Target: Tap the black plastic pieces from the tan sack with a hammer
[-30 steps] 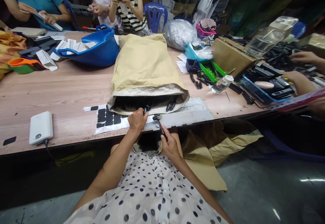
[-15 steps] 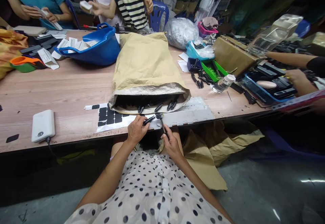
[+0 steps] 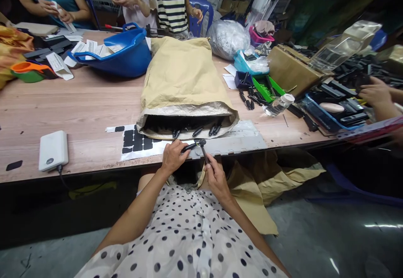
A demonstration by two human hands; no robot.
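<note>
My left hand (image 3: pixel 173 157) pinches a slim black pen-shaped piece (image 3: pixel 189 147) at the table's front edge, its free end pointing right. In my right hand (image 3: pixel 217 179) is a small hammer-like tool (image 3: pixel 205 154), gripped by its thin handle. The tool's dark head meets the tip of the black piece, or lies just over it. Right behind my hands, a tan sack (image 3: pixel 179 72) lies with its mouth toward me, several similar black pieces (image 3: pixel 197 131) at the opening. Under them are a grey board (image 3: pixel 245 137) and a white sheet with black stickers (image 3: pixel 137 143).
A white power bank (image 3: pixel 53 150) with a cable lies left. Behind it stands a blue basin (image 3: pixel 126 57) of white boxes. At right are a green tray (image 3: pixel 269 89), a water bottle (image 3: pixel 279 105) and a blue-rimmed bin (image 3: pixel 327 116). Co-workers' hands move at the back and far right.
The black piece and the tool's head, apart before, have come together as my left hand shifted slightly right. Co-workers' hands at the back and right have moved.
</note>
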